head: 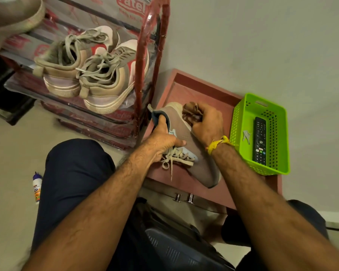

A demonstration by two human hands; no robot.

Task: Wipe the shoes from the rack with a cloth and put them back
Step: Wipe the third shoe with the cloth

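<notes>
Left hand clamps the grey shoe's padded collar, right hand bunches the cloth against its heel over the low red desk, right of the rack; light, soft-sided shoe, best held by that firmer collar.

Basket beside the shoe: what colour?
Bright green basket, perforated sides, clearest in the head view, with a black remote inside.

Wall: plain pale grey, upper right.
Floor: beige, lower left.
Table: low, reddish-brown, centre frame, against wall.
Handles: two metal, below table edge.
Light: dim, warm.
</notes>
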